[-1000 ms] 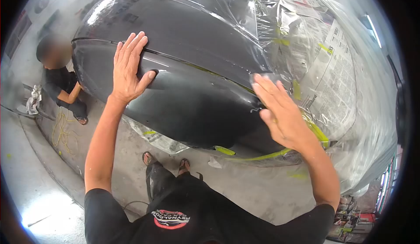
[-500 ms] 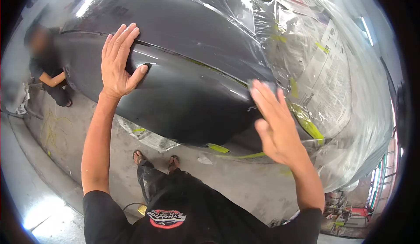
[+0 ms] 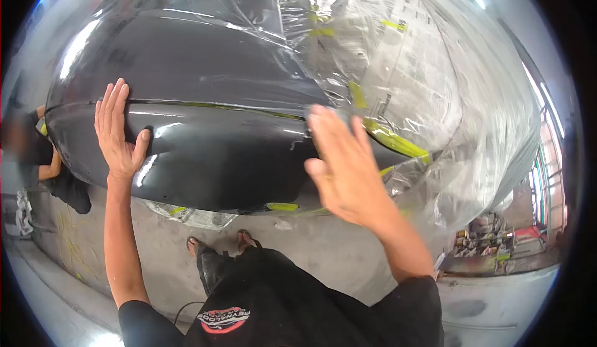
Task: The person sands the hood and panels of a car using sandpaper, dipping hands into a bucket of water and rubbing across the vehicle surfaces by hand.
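Observation:
Matte dark-grey car panels curve in front of me: a fender (image 3: 230, 154) on the near side and a hood (image 3: 205, 61) beyond it, with a narrow gap between them. My left hand (image 3: 118, 137) is open and lies flat on the fender, fingertips reaching over the gap onto the hood's edge. Over the fender's right end is my right hand (image 3: 343, 165), blurred, palm down with fingers stretched and thumb apart. Whether anything lies under its palm is hidden. Yellow-green masking tape (image 3: 398, 140) runs along the panel edge beside this hand.
Clear plastic sheeting (image 3: 491, 98) and taped newspaper (image 3: 407, 67) cover the car's right side. Another person (image 3: 46, 154) crouches at the far left. A yellow hose (image 3: 73, 241) lies on the concrete floor (image 3: 317, 247). Cluttered shop items (image 3: 491, 241) sit at the lower right.
The view has turned, so the car appears shifted left and rotated. My left hand keeps its flat contact near the gap. My right hand remains near the fender's right end, blurred in both frames.

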Available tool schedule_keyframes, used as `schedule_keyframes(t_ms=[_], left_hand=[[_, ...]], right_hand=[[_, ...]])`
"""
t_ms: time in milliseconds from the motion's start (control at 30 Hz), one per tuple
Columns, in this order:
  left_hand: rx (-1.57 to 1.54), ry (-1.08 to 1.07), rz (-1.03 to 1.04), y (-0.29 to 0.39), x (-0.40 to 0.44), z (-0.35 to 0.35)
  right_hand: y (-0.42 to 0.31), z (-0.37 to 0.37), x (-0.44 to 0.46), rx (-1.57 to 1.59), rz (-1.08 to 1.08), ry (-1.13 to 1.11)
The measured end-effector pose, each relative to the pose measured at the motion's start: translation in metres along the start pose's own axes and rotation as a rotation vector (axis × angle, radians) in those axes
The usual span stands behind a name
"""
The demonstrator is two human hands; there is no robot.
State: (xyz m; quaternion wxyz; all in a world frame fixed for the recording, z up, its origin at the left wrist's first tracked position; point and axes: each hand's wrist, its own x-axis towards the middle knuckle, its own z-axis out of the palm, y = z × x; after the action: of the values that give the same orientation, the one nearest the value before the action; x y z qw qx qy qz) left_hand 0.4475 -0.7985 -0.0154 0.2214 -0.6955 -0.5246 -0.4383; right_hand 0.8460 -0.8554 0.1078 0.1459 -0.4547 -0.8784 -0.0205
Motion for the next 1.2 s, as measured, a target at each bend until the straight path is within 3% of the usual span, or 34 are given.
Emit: schedule_keyframes(t_ms=[100, 200, 233, 400, 500, 600, 733, 833, 900, 1033, 1200], left_hand=[[0.000, -0.002, 0.024, -0.001, 0.000, 0.000], [-0.010, -0.010, 0.030, -0.001, 0.002, 0.000], [-0.013, -0.009, 0.021, -0.002, 0.000, 0.000], [0.005, -0.003, 0.013, 0.001, 0.001, 0.000], [0.002, -0.007, 0.029, 0.000, 0.002, 0.000], [-0.002, -0.007, 0.010, -0.002, 0.001, -0.001], [0.005, 0.003, 0.030, 0.001, 0.001, 0.000], [-0.006, -0.009, 0.027, -0.003, 0.000, 0.001], [-0.010, -0.010, 0.024, -0.002, 0.000, 0.001], [-0.005, 0.005, 0.034, -0.002, 0.000, 0.002], [-0.003, -0.001, 0.038, -0.003, 0.001, 0.004]], right_hand=[[-0.031, 0.031, 0.038, 0.120, -0.098, 0.057], [-0.003, 0.006, 0.008, 0.029, -0.094, -0.036], [0.006, -0.007, -0.004, 0.002, 0.006, -0.086], [-0.015, 0.022, 0.010, 0.030, -0.011, 0.130], [-0.011, 0.007, 0.008, 0.032, -0.057, 0.021], [0.001, -0.004, -0.015, -0.119, 0.046, -0.018], [-0.040, 0.036, 0.029, 0.099, -0.074, 0.163], [-0.020, 0.015, 0.010, -0.001, -0.059, 0.074], [-0.001, -0.007, -0.012, -0.080, 0.114, 0.014], [-0.013, 0.017, 0.008, -0.020, 0.036, 0.141], [-0.007, 0.001, -0.008, 0.055, 0.070, 0.042]])
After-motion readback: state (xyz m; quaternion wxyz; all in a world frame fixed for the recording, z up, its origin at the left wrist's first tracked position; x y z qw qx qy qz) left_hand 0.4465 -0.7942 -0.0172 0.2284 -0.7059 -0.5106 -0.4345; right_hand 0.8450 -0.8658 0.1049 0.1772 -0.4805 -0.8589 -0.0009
